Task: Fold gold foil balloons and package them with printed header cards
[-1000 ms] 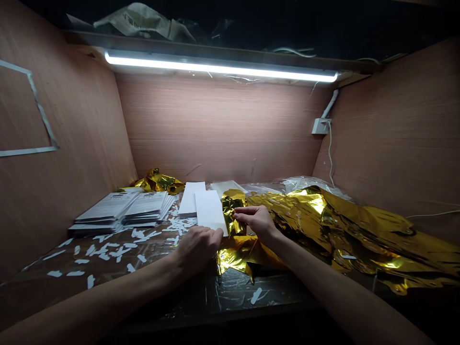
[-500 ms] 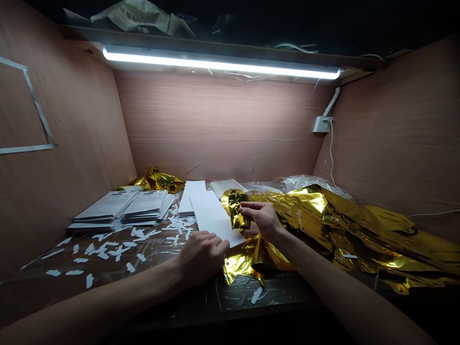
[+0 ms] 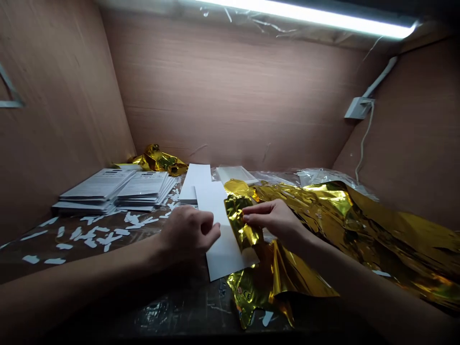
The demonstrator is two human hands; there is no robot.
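Gold foil piece (image 3: 239, 223) sits pinched between the fingers and thumb of the right hand (image 3: 275, 218), lying across a white card strip (image 3: 223, 235) that slants toward the front edge of the worktop (image 3: 179, 309). Left hand (image 3: 189, 235) is curled at the strip's left edge, touching it; whether it grips cannot be told. Just behind stands a stack of white strips (image 3: 194, 184). Two piles of printed booklets (image 3: 118, 189) lie toward the left wall, with white paper scraps (image 3: 97, 235) strewn in front. A crumpled gold foil sheet (image 3: 359, 215) spreads right from the hands, and a fold (image 3: 266, 282) reaches the front edge.
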